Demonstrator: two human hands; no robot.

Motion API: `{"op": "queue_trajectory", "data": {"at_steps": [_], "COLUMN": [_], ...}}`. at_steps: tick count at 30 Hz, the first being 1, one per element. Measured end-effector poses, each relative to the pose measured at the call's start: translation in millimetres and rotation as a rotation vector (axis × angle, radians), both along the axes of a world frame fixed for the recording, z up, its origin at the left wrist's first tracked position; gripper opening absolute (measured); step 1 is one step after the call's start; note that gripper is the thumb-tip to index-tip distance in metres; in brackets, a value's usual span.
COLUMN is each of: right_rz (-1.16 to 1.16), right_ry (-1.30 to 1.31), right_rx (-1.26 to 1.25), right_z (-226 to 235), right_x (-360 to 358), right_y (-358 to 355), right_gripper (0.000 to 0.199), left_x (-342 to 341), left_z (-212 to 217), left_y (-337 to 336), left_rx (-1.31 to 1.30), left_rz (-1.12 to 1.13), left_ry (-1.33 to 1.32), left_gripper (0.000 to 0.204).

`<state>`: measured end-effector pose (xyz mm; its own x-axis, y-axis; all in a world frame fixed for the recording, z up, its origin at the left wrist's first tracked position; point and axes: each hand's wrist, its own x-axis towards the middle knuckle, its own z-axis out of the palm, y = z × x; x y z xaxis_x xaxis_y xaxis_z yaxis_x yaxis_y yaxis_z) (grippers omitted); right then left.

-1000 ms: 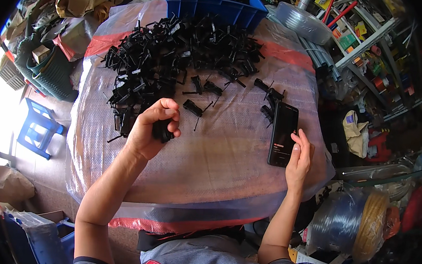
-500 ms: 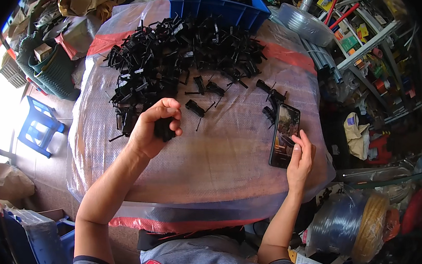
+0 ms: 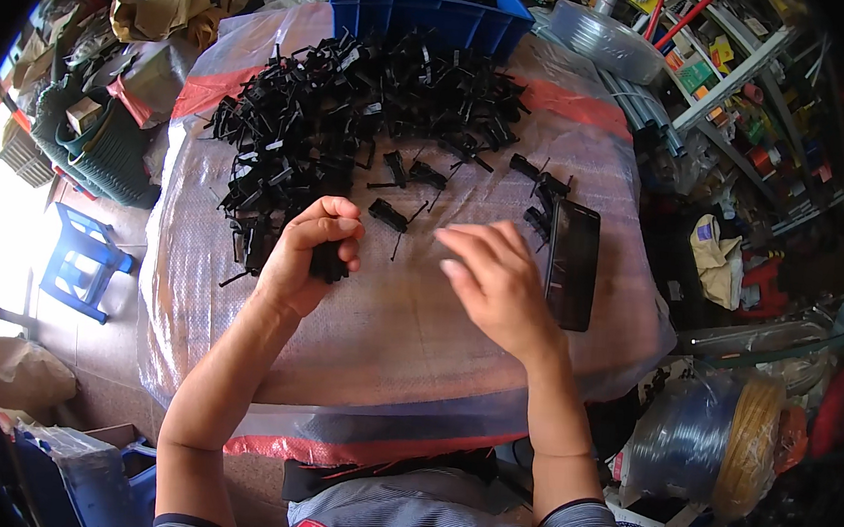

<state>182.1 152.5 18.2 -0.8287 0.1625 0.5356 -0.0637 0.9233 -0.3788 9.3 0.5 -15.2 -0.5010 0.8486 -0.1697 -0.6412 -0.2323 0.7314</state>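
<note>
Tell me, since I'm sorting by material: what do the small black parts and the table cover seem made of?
The black parts look like moulded plastic, matte with faint sheen, all of identical shape. The one held in the left hand looks the same. The table cover seems thin clear plastic film: wrinkled, glossy, with red showing through at the edge.

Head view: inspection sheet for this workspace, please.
Surface: table wrapped in clear plastic film.
Job's things: pile of black parts; loose black parts in front of it.
Clutter: phone lying flat by the right edge.
Hands: left hand closed on a black part; right hand open above the table, holding nothing.
Cables: hose coil beside the table.
Surroundings: blue bin, blue stool, shelves.
</note>
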Motion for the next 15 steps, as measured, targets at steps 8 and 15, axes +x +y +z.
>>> {"op": "queue_trajectory", "data": {"at_steps": [8,15], "right_rz": [0.113,0.286], "right_ry": [-0.056,-0.008], "right_rx": [0.206,-0.596], "right_z": [-35.9,-14.6], "right_x": [-43.8,-32.7], "right_y": [5.1,-4.9], "right_gripper": [0.022,0.009], "left_x": [3.7,18.6], "left_z": [8.1,27.8], "left_y": [5.7,4.0], "left_rx": [-0.084,-0.361], "left_rz": [0.02,-0.003], "left_ry": [0.131,0.617], "left_gripper": [0.019,0.026]}}
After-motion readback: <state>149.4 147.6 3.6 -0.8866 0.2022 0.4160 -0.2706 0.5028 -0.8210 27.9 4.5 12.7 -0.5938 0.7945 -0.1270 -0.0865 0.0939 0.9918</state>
